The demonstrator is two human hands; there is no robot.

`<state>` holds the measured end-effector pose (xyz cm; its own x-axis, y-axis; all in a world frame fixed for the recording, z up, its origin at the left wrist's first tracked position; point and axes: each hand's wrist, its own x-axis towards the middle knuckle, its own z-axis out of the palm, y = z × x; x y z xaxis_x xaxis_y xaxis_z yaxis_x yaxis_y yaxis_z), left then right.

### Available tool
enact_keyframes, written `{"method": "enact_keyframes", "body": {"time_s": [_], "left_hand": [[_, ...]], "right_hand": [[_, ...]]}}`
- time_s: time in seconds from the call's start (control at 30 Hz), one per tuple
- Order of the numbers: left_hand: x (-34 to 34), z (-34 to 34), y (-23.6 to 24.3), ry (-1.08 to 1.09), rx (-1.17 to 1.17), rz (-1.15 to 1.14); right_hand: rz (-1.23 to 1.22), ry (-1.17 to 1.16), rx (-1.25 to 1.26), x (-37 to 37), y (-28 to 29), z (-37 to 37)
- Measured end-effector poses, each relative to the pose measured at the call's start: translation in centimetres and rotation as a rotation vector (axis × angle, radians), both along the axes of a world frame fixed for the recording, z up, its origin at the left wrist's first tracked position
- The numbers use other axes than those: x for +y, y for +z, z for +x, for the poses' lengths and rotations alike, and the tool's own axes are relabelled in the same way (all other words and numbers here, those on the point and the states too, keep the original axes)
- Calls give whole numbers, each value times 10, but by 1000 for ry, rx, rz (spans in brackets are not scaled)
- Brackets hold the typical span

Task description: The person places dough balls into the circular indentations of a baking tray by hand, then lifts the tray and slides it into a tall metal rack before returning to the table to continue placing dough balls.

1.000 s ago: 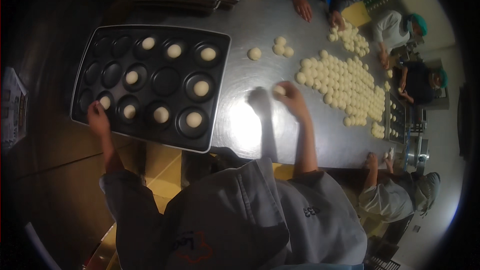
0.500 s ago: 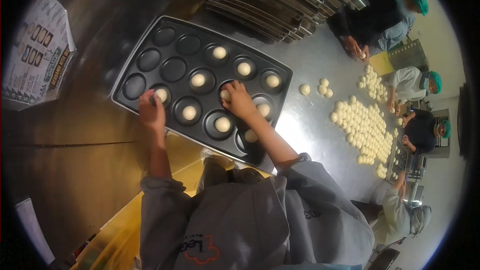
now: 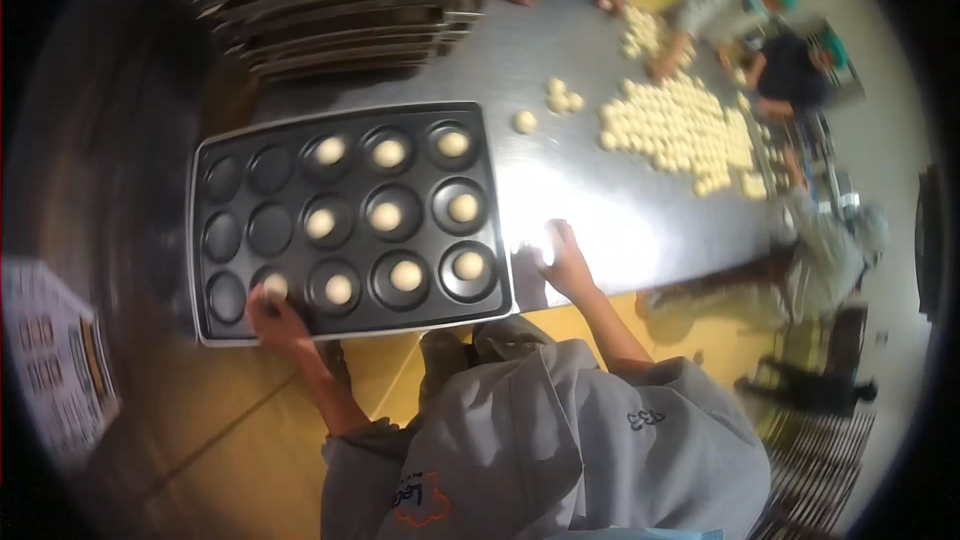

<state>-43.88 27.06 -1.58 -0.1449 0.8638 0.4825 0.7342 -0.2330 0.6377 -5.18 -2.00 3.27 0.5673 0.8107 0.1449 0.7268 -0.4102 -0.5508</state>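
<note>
A dark baking tray [image 3: 300, 180] with round cups sits on the steel table, pale dough balls [image 3: 405, 275] in several of its cups; the left column is bare. My left hand [image 3: 275, 315] is at the tray's near left edge, fingers curled by a blurred dough ball [image 3: 275, 286]; what they grip is unclear. My right hand [image 3: 555, 255] is over the bright table just right of the tray, fingers apart, apparently empty. Farther right lie a large cluster of dough balls [image 3: 660, 125] and a few separate ones [image 3: 525, 121].
Stacked metal trays [image 3: 330, 10] stand behind the tray. Several co-workers [image 3: 760, 0] work along the far and right sides of the steel table [image 3: 470, 80]. A printed sheet [image 3: 55, 360] is at the left; a metal rack [image 3: 810, 470] stands at lower right.
A dough ball now sits in the middle-row cup that was bare. My right hand carried it from the table into the tray, then withdrew rightward. The view has swung.
</note>
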Motion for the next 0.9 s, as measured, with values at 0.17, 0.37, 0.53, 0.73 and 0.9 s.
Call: {"method": "enact_keyframes", "body": {"time_s": [0.17, 0.37, 0.53, 0.73, 0.9], "left_hand": [[2, -4, 5, -22, 40, -2], [-3, -2, 15, -11, -8, 187], [-53, 60, 46, 129, 49, 304], [-181, 310, 81, -238, -273, 39], [-237, 510, 2, -1005, 187, -125]], "right_hand": [[-163, -151, -5, -92, -16, 44], [-81, -689, 33, -194, -90, 160], [-34, -828, 10, -213, -85, 244], [-10, -769, -81, -201, -64, 349], [186, -662, -162, -179, -91, 384]]}}
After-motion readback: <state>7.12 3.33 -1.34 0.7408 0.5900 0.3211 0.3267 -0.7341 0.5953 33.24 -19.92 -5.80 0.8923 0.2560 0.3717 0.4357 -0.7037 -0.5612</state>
